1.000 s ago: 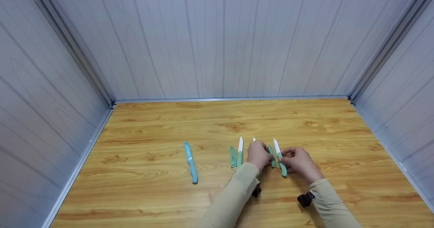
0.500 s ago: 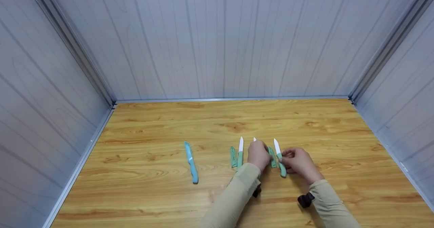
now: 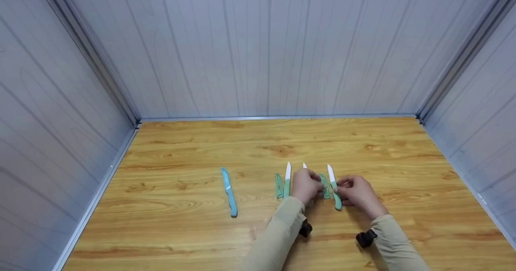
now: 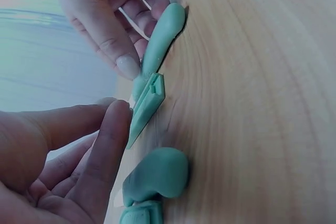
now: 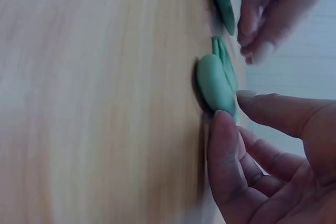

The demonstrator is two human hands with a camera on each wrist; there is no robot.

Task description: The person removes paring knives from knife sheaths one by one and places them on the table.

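My right hand (image 3: 356, 192) pinches the green handle of a white-bladed paring knife (image 3: 337, 203) between thumb and fingers. The knife lies on the wooden table, blade pointing away. Just left of it lies a green blade sheath (image 3: 325, 188). The fingertips of my left hand (image 3: 305, 185) are at this sheath's left edge, thumb and forefinger close together; nothing shows between them. A second green paring knife (image 4: 163, 171) lies below my left hand, only its blade tip visible in the head view. Further left are a third green paring knife (image 3: 287, 184) and another green sheath (image 3: 279, 187).
A blue knife (image 3: 229, 194) in its blue sheath lies apart, to the left on the wood-grain table (image 3: 181, 230). Pale panel walls (image 3: 258, 53) enclose the table at the back and both sides.
My left hand has drawn slightly left from the sheath near the right knife. My right hand keeps its hold on the knife. The head view has shifted a little.
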